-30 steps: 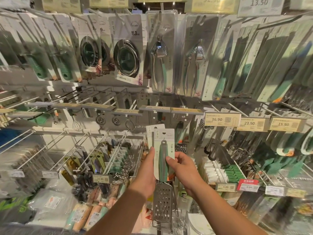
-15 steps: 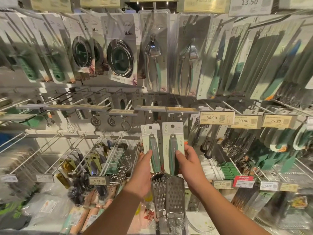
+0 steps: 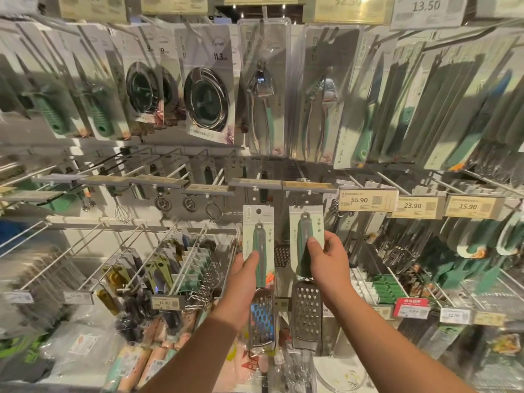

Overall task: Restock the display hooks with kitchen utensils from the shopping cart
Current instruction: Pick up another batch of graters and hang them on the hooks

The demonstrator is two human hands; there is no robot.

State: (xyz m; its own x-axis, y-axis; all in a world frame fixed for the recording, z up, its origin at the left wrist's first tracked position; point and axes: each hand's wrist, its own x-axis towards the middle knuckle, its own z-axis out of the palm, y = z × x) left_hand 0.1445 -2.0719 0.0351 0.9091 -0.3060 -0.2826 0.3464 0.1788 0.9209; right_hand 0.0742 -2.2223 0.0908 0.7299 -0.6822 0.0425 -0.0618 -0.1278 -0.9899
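Observation:
I hold two flat metal graters, each with a green handle on a pale backing card. My left hand [image 3: 244,276] grips the left grater [image 3: 259,245] by its handle, thumb on the front. My right hand [image 3: 329,259] pinches the right grater [image 3: 306,236] at the card, slightly higher. Both graters hang upright side by side, a gap between them, just below two grey-tagged display hooks [image 3: 279,185] in the middle row. The steel blades [image 3: 306,316] dangle under my wrists.
Carded scissors, sink strainers [image 3: 206,100], nutcrackers [image 3: 262,92] and knives fill the top row. Price tags [image 3: 365,200] line the hooks to the right. Long bare white hooks [image 3: 181,259] with packaged peelers jut toward me at lower left. Wrapped goods lie below.
The two graters, first stacked together in front of me, have been separated, one in each hand, and raised toward the middle-row hooks. The view has shifted closer.

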